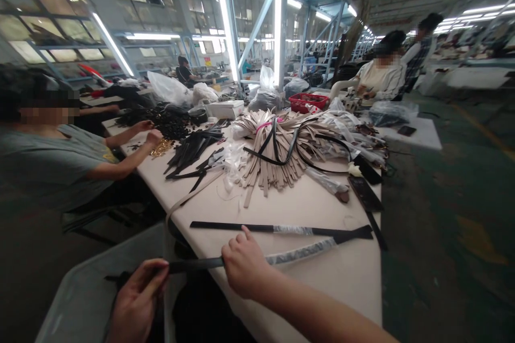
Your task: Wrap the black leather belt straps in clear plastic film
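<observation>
A long black strap (197, 265), part of it wrapped in clear plastic, runs between my hands and on across the table toward the right. My left hand (139, 297) pinches it near its left end, out past the table's edge. Farther along, my right hand (244, 262) is closed around the same strap, just left of the plastic-wrapped stretch. Behind it lies a second black strap (229, 226), flat on the table, with a plastic sleeve round its middle. The two straps come together at the right, where I cannot tell how they overlap.
A heap of beige strips (265, 171) with black straps on top covers the table's middle. Black pieces (195, 147) and gold hardware (163, 147) lie left, by a seated co-worker (80, 155). A red basket (308, 103) stands behind. A grey bin (80, 284) sits below left.
</observation>
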The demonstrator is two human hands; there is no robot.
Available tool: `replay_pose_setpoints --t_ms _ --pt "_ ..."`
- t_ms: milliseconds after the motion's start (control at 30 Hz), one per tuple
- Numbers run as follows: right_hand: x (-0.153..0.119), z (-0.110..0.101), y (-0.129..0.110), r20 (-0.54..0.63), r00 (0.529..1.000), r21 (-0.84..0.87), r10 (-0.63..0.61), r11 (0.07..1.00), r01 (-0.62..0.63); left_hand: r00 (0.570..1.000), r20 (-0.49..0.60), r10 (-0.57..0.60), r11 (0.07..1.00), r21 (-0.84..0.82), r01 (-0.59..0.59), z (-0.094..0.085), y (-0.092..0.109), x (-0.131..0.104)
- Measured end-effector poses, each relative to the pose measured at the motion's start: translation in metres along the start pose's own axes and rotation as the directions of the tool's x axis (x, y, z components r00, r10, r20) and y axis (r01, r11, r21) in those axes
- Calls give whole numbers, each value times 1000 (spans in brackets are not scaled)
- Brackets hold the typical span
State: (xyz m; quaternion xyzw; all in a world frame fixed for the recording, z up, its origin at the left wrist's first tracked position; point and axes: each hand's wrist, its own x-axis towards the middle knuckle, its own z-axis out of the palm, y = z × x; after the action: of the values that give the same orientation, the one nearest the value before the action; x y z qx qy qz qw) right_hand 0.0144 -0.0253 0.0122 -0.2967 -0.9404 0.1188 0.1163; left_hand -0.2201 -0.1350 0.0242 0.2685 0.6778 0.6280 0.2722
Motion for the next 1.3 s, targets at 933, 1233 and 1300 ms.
replay_pose_setpoints --t_ms 933,1233,1300 --pt "-188 -51 171 -141 865 82 482 876 -475 234 947 220 156 203 -967 319 -15 -119" --pt "-192 -78 209 -104 880 -74 464 878 -472 197 957 212 63 188 -980 326 5 -61" --pt "-190 -83 209 -142 875 -42 463 880 -472 276 911 308 215 216 -952 318 19 -66"
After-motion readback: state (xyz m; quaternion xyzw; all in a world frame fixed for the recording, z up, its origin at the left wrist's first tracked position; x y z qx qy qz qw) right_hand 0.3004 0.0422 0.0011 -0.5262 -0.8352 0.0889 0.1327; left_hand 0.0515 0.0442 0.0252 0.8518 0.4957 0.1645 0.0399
